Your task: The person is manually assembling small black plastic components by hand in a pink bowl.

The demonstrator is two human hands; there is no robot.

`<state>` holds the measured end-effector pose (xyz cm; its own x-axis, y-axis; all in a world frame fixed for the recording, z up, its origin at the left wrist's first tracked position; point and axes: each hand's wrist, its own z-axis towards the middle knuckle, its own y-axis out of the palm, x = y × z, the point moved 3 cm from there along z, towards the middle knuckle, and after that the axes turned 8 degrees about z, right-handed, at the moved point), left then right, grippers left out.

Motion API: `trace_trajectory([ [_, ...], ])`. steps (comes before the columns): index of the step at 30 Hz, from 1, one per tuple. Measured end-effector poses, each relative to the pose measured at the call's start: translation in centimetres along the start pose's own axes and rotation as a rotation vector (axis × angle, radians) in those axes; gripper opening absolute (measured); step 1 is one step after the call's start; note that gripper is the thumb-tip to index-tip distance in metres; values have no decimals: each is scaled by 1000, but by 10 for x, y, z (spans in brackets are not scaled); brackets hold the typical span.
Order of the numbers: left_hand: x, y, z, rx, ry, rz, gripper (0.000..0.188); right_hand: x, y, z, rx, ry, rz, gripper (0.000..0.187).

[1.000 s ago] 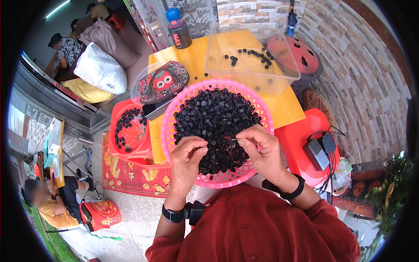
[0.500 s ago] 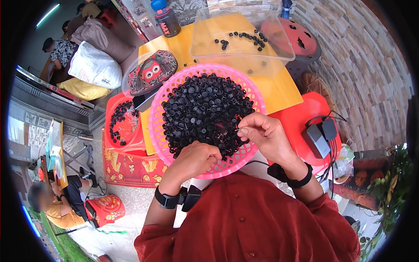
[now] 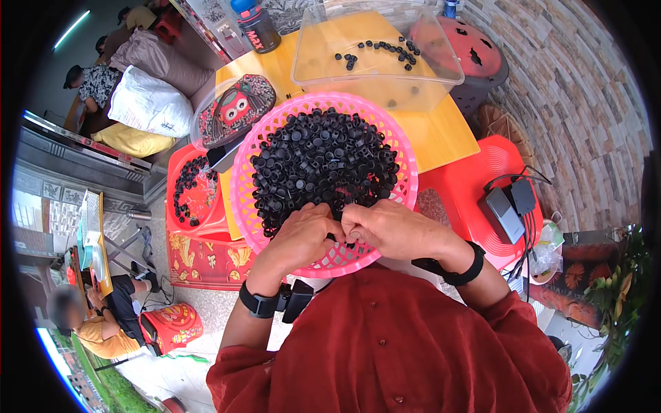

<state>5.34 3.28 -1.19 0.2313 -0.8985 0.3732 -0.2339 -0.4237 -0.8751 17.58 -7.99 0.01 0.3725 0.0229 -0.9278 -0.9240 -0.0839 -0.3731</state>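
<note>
Fingers (image 3: 329,221) of both hands pinched together on a small black cap, tips meeting over the basket's near edge so drops land inside. Pink basket (image 3: 242,180) on yellow surface (image 3: 441,138) holds cap heap (image 3: 323,162); clear tub (image 3: 310,51) behind takes a few caps, within reach.

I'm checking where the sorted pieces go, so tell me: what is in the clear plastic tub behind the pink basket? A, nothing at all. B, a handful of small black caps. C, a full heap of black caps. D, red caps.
B: the clear plastic tub holds only a few scattered small black caps, while the big heap sits in the pink basket.
</note>
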Motion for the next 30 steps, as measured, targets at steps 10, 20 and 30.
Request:
trace_trajectory([
  [10, -14, -19, -13, 298, -157, 247, 22, 8, -10, 12, 216, -37, -347, 23],
  [20, -7, -11, -13, 120, -159, 310, 19, 21, 13, 25, -136, 98, -192, 9],
  [30, 9, 0, 2, 233, 95, 79, 21, 7, -17, 20, 423, -135, -144, 10],
])
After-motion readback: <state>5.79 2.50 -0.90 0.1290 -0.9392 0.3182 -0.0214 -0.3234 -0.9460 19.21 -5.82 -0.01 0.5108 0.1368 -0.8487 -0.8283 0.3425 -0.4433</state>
